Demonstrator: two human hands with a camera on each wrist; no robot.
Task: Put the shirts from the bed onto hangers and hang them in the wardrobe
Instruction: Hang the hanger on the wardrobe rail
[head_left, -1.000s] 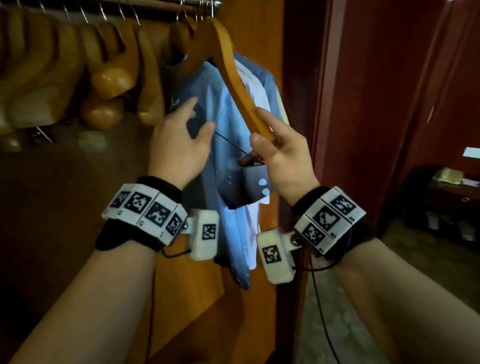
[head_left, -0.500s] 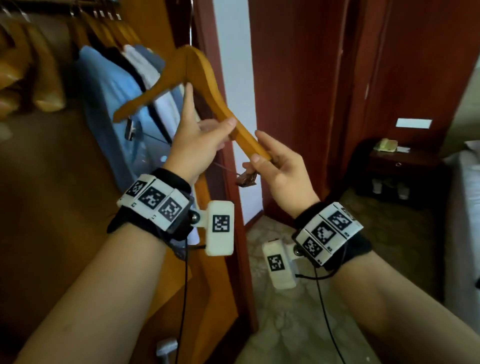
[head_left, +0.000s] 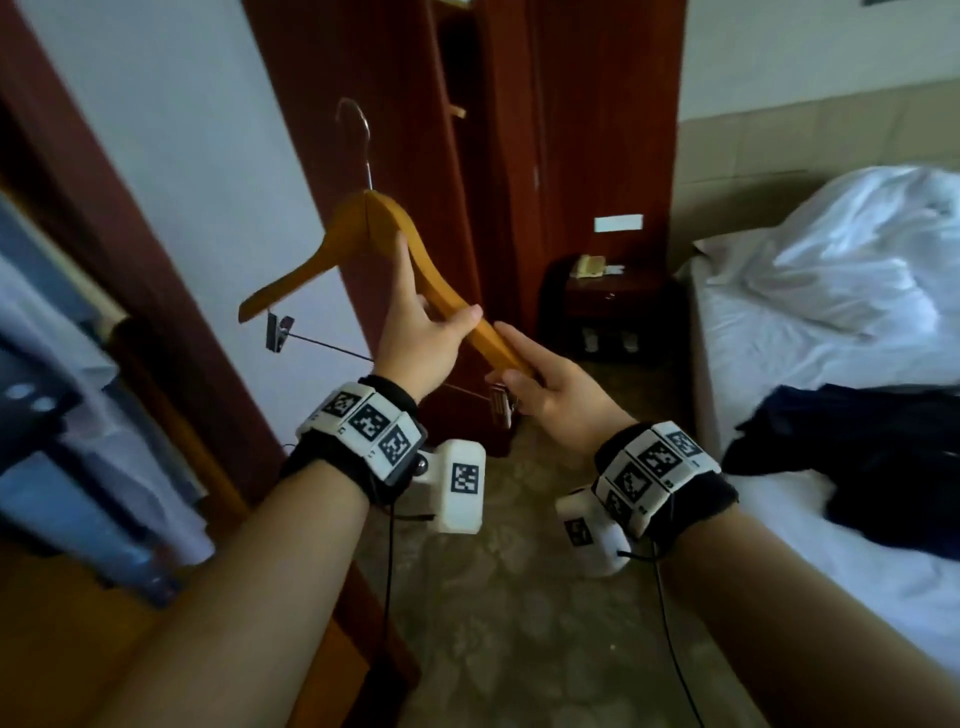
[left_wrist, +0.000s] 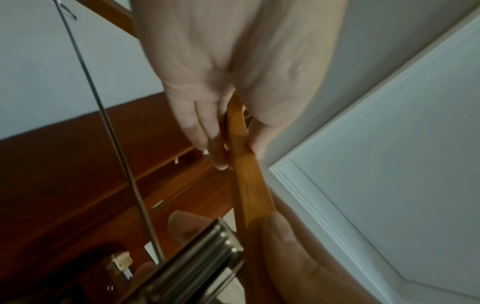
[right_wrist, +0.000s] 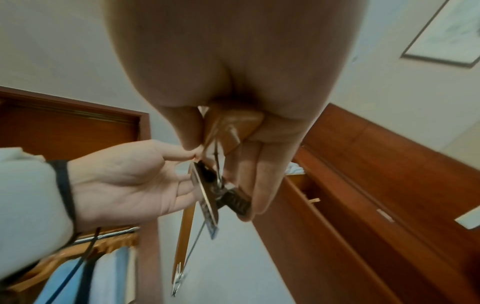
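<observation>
An empty wooden hanger (head_left: 337, 244) with a metal hook and a clip bar is held up between the wardrobe and the bed. My left hand (head_left: 431, 332) pinches its right arm, thumb on top and fingers behind; the left wrist view shows this grip (left_wrist: 237, 154). My right hand (head_left: 519, 364) grips the right end of the hanger (right_wrist: 231, 123), just above a metal clip (right_wrist: 207, 197). A dark shirt (head_left: 857, 457) lies crumpled on the white bed (head_left: 779, 332) to the right. Blue and white shirts (head_left: 78, 415) hang in the wardrobe at the left edge.
A white duvet (head_left: 857, 249) is bunched at the head of the bed. A dark nightstand (head_left: 608, 296) stands by the far wall beside a red-brown wooden door panel (head_left: 415, 156). Patterned floor (head_left: 493, 597) lies between the wardrobe and the bed.
The view has swung right from the wardrobe rail towards the bed. The hanger has come off the rail and travelled with both hands; my left hand now pinches its right arm.
</observation>
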